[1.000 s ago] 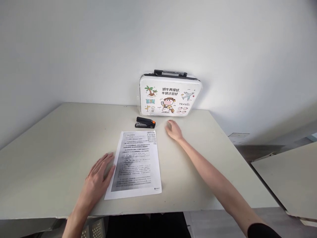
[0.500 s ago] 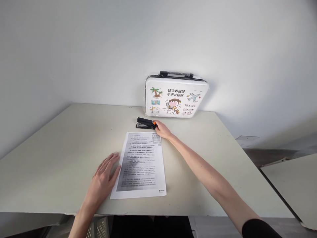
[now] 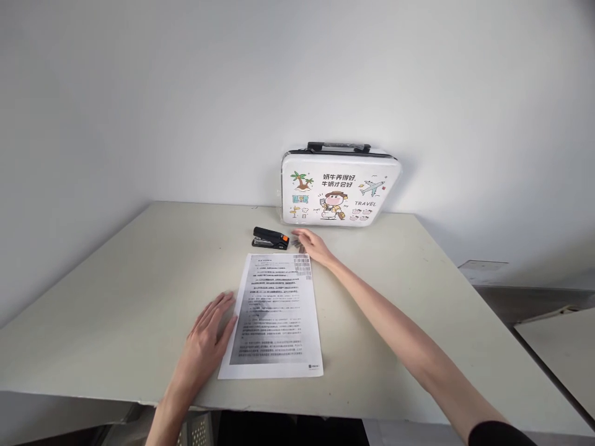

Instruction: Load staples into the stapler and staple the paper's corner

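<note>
A black stapler [image 3: 270,238] with an orange button lies on the table just beyond the top edge of a printed sheet [image 3: 274,310]. My right hand [image 3: 312,245] is a small gap to the right of the stapler, off it, with its fingers apart and slightly blurred. Greyish streaks show under those fingertips, and I cannot make out what they are. My left hand [image 3: 209,331] rests flat on the table, fingers stretched forward, its thumb at the left edge of the sheet. The sheet lies flat, with dark printed text and a barcode-like block at its upper right corner.
A white case [image 3: 341,192] with cartoon prints and a black handle stands against the wall at the back of the pale table [image 3: 385,279]. To the right, beyond a gap, is another pale surface [image 3: 564,347].
My right hand has let go of the stapler, which now sits a little farther left, apart from the fingers. The left hand and sheet stay together; the whole view has shifted slightly.
</note>
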{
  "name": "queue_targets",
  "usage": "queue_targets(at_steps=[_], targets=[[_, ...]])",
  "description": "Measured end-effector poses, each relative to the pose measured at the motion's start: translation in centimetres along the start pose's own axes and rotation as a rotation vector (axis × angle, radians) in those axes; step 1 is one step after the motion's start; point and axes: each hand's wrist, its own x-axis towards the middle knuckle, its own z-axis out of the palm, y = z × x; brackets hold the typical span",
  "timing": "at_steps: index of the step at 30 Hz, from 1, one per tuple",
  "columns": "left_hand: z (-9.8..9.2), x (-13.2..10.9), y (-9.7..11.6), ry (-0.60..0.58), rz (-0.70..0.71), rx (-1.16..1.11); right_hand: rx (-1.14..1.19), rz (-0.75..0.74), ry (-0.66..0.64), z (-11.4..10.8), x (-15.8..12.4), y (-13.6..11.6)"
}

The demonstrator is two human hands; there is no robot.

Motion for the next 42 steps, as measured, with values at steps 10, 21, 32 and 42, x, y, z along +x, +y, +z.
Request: queue_targets(at_steps=[10, 21, 32, 42], targets=[[0.0, 0.0, -0.1, -0.016, -0.004, -0.008, 0.09, 0.164, 0.189, -4.9, -14.4, -3.1], [-0.2, 2.6, -0.4, 0.024, 0.042, -0.018, 0.078, 0.235, 0.184, -5.1, -16.7, -5.1], [1.6, 20.5, 3.3, -0.119, 0.226, 0.33, 0.099, 0.227, 0.164, -5.6, -16.5, -5.9], [1.4, 27.4, 2.9, -0.355, 0.183, 0.443, 0.128, 0.205, 0.161, -5.8, -16.1, -5.9]])
